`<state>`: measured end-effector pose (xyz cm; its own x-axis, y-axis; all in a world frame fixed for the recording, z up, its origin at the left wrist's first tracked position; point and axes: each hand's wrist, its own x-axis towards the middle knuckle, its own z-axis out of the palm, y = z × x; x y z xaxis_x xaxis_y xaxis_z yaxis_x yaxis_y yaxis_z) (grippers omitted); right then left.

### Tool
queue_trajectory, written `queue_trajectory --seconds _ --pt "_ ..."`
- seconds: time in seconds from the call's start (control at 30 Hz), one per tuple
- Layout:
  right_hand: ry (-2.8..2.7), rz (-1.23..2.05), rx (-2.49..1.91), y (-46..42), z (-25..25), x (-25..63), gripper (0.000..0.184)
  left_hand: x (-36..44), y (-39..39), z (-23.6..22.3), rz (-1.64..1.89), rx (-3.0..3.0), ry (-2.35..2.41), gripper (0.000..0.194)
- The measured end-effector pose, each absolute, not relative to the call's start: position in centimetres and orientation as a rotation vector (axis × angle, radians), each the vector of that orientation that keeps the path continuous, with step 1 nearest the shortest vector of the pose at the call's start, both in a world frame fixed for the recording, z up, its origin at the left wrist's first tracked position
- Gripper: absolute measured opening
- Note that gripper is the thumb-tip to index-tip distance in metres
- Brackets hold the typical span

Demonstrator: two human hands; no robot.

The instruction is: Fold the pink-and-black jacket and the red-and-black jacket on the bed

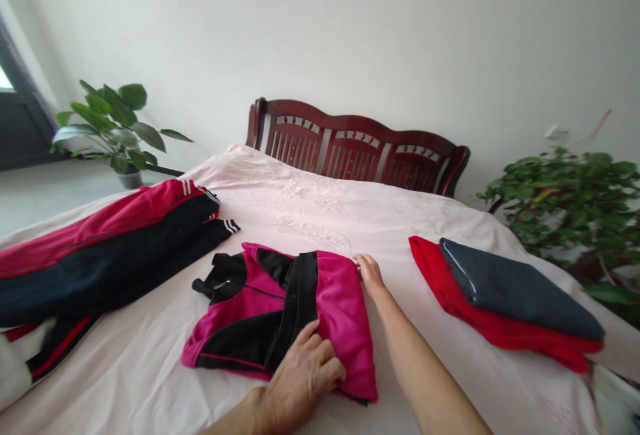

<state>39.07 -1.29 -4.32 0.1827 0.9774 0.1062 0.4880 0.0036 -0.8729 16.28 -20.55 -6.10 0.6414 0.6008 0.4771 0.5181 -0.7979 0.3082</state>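
Note:
A magenta and black zip-up jacket (345, 315) lies folded on the bed, its black collar and zip toward the left and its black hem band across the middle. My left hand (303, 375) is at the near side of the jacket, its fingers curled down on the cloth beside the hem band. At the far right corner, my right hand (370, 271) has its fingers closed at the jacket's edge; the fingertips are partly hidden.
Dark blue and red trousers (115, 255) lie at the left of the pale pink bedsheet (320, 211). Folded red cloth (430, 268) with a dark blue garment (520, 288) on top is at the right. A wooden headboard (350, 148) and two plants (120, 115) stand beyond.

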Motion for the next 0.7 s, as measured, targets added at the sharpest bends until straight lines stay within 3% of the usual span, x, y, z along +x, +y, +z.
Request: queue_trajectory --seconds 0.1,0.53,0.7 --pt "-1.479 0.800 -1.478 -2.7 -4.7 39.2 0.051 16.3 -20.4 -6.3 0.859 2.688 0.907 0.006" --pt "-1.348 0.840 -1.336 -0.8 -4.4 38.0 0.051 15.9 -20.4 -5.8 0.715 2.822 0.784 0.005" --pt "-1.210 0.805 -1.360 -5.5 -5.1 38.8 0.047 15.6 -20.5 -3.5 0.669 2.613 0.842 0.017"
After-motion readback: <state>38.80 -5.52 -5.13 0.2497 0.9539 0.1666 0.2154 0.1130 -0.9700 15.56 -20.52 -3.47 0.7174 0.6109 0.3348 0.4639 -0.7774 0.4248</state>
